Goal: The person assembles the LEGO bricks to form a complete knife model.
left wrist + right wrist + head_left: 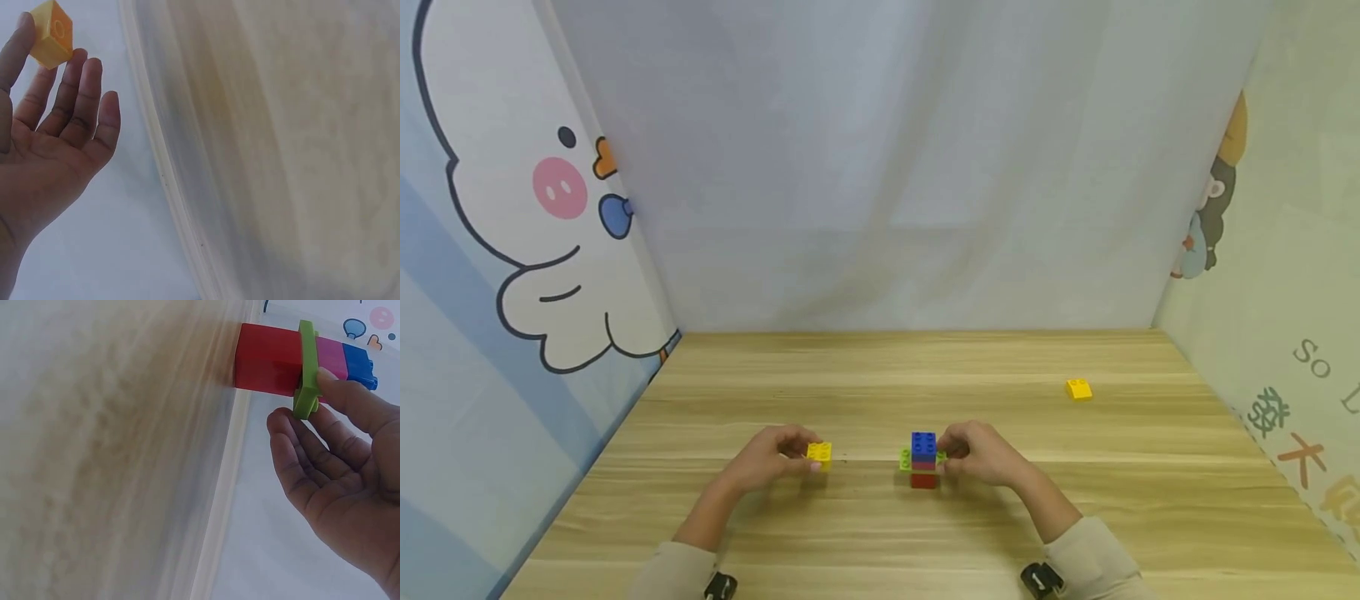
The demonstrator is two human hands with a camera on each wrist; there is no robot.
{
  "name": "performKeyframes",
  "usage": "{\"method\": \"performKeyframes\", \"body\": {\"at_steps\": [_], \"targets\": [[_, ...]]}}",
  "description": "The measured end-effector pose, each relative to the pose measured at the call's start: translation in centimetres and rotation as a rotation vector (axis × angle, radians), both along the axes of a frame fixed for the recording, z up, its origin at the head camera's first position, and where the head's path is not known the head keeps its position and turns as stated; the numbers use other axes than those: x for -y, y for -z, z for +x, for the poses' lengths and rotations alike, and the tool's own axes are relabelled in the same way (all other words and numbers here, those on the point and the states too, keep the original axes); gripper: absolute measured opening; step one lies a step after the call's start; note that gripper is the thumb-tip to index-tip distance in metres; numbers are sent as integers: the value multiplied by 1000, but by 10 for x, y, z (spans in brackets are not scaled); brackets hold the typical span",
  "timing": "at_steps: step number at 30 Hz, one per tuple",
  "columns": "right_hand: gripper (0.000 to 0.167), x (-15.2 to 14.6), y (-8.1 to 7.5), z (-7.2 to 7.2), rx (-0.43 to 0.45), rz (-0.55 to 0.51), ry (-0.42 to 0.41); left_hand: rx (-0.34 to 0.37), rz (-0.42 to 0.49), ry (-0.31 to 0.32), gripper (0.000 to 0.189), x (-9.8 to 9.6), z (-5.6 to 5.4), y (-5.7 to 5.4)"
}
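Between the thumb and fingertips of my left hand (766,458) is a yellow toy brick (819,452) with studs on top. The left wrist view shows the same yellow brick (53,36) with a hollow underside. My right hand (987,454) pinches the end of a flat light green plate (306,369) in a brick stack. That stack has a red block (267,359) at the bottom, the green plate above it, then a pink brick (331,355) and a blue brick (923,444) on top. It stands upright, to the right of the yellow brick.
Another yellow brick (1078,390), with a sloped side, lies farther back on the right of the wooden table (880,542). A pale curtain (880,167) hangs behind the table, and printed cloth panels flank it left and right.
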State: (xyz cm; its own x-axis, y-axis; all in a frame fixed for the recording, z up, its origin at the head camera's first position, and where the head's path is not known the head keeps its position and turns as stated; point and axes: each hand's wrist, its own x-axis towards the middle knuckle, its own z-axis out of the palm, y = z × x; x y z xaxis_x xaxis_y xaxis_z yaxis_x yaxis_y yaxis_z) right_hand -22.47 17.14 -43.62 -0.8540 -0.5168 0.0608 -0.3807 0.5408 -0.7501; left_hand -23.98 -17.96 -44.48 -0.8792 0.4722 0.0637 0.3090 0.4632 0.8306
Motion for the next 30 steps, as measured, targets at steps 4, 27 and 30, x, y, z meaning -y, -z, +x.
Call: {"method": "performKeyframes", "body": {"at_steps": [4,27,30], "targets": [[23,0,0,0,8,-9,3,11,27,-48,38,-3,0,3],[24,-3,-1,-2,27,-63,-3,-5,133,-89,30,-31,12,-21],[23,-3,1,-3,36,-63,-2,-6,145,-82,27,-38,22,-37]]}}
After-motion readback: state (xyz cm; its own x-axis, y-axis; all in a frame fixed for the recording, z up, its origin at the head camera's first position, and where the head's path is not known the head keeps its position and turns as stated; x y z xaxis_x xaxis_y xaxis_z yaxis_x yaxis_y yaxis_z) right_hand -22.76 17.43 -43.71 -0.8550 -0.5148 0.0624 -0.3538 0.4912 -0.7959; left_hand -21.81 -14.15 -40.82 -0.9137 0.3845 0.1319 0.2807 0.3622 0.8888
